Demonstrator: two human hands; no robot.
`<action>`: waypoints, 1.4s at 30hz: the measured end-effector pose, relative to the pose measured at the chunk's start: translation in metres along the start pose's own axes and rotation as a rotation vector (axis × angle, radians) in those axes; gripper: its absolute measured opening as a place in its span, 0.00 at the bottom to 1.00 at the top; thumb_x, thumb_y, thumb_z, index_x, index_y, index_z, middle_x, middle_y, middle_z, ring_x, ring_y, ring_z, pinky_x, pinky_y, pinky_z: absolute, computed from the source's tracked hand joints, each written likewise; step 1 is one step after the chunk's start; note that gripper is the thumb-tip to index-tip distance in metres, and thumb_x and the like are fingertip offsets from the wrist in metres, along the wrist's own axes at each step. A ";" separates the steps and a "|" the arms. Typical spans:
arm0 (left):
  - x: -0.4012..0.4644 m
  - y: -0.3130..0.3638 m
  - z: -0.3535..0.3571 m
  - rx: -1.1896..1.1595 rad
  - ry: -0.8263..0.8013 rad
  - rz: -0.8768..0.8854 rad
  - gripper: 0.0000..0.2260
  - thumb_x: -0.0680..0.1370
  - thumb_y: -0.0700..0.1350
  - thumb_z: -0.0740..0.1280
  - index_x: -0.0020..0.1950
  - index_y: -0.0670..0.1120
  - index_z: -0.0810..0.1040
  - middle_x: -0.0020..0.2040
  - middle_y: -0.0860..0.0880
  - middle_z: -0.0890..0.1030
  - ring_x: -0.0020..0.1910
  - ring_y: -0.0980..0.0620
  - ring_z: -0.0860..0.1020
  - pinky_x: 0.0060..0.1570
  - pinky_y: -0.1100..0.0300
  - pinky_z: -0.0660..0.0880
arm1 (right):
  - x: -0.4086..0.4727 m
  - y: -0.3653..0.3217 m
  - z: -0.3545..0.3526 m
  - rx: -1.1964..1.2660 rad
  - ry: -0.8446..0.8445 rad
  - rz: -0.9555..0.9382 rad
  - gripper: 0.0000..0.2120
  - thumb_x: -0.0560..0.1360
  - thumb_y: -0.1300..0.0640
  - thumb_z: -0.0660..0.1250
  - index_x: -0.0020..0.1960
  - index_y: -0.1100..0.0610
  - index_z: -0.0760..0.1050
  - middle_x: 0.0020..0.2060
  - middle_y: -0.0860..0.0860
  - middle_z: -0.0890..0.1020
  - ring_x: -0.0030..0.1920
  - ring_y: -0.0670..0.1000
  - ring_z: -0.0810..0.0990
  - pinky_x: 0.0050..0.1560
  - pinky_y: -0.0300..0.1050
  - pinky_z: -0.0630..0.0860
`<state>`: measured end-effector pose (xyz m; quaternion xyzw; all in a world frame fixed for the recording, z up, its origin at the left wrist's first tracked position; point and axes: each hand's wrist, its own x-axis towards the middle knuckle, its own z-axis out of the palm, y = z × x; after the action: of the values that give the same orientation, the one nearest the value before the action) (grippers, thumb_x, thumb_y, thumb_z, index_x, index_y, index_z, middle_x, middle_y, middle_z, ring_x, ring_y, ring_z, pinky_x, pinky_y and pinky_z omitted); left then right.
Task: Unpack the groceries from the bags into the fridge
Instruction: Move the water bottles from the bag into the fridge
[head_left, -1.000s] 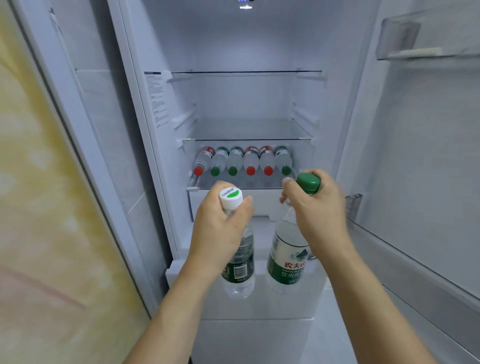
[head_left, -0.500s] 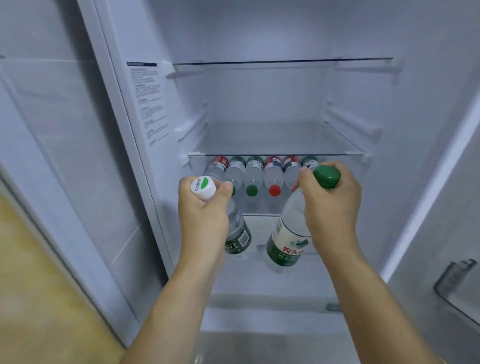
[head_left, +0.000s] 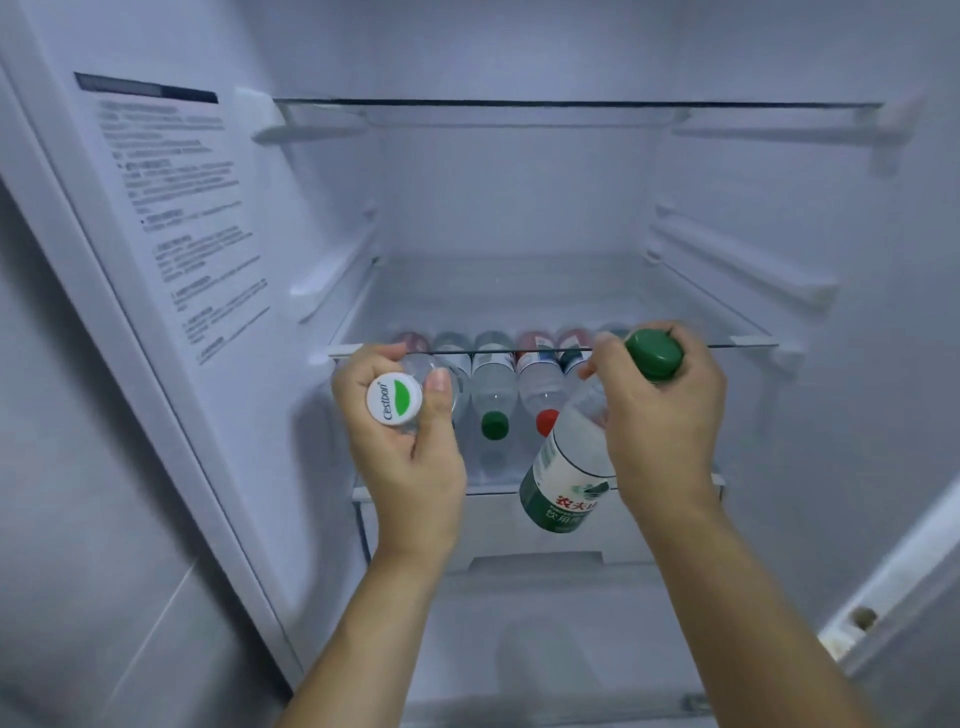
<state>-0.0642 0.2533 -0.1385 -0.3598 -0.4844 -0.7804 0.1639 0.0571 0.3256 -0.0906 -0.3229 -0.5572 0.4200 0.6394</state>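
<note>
Head view: two hands (head_left: 410, 457) (head_left: 660, 431) grip two bottles (head_left: 566, 467)

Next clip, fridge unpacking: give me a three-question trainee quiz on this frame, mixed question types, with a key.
1. True or false: the left hand grips a bottle with a white cap.
2. Multiple choice: the right hand holds a bottle whose cap is A) red, B) green, C) blue.
3. Fill in: the row of bottles already stored lies on its side under a glass ___.

Key: 1 true. 2 B. 3 shelf.
</note>
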 end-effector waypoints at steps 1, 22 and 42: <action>-0.001 -0.009 0.002 0.029 0.001 0.041 0.12 0.77 0.38 0.68 0.51 0.52 0.67 0.52 0.47 0.71 0.52 0.46 0.72 0.55 0.54 0.70 | 0.002 0.002 0.001 0.005 0.004 -0.001 0.08 0.72 0.62 0.70 0.37 0.56 0.72 0.35 0.63 0.79 0.30 0.49 0.72 0.32 0.42 0.71; 0.005 -0.114 0.018 0.502 -0.185 -0.195 0.22 0.78 0.49 0.69 0.71 0.46 0.70 0.69 0.49 0.74 0.67 0.52 0.71 0.64 0.64 0.66 | 0.013 0.019 0.019 0.041 0.046 -0.039 0.10 0.70 0.59 0.70 0.34 0.50 0.72 0.34 0.64 0.79 0.37 0.66 0.78 0.36 0.52 0.77; 0.019 -0.113 0.020 0.915 -0.362 -0.165 0.29 0.69 0.51 0.60 0.67 0.38 0.71 0.67 0.37 0.72 0.65 0.35 0.69 0.66 0.46 0.62 | 0.004 0.018 0.020 0.077 0.055 -0.034 0.11 0.70 0.58 0.70 0.34 0.47 0.72 0.35 0.62 0.80 0.38 0.64 0.79 0.35 0.48 0.74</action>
<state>-0.1377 0.3261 -0.1909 -0.3411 -0.8246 -0.4233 0.1562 0.0347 0.3363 -0.1015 -0.3002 -0.5282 0.4210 0.6735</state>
